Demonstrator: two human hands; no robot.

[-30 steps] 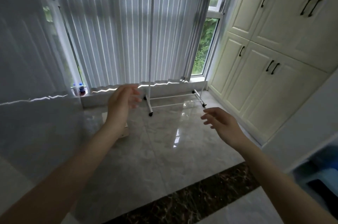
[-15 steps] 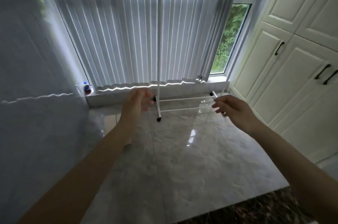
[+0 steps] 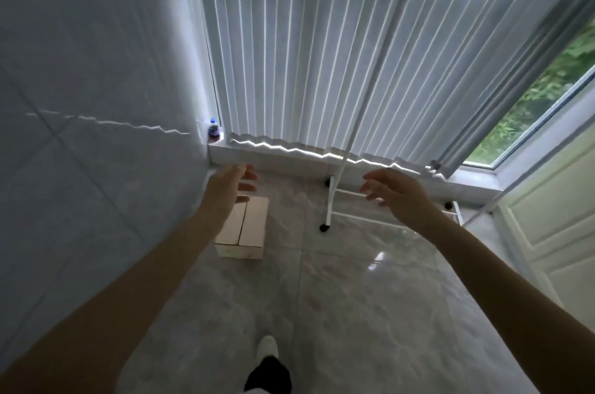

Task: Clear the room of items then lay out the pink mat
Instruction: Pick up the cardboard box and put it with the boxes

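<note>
Head view: small bottle (image 3: 213, 129) on the sill at 11 o'clock; left hand (image 3: 229, 185), fingers spread and empty, above a cardboard box (image 3: 243, 230); white wheeled garment rack (image 3: 335, 197) at 1 o'clock; right hand (image 3: 397, 197) likewise spread, empty. Pink mat unseen.

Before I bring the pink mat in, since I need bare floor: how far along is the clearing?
Nothing looks cleared yet. The cardboard box and white clothes rack stand on the floor, a small bottle on the sill. Left hand and right hand are open, reaching, holding nothing. No mat visible.
</note>
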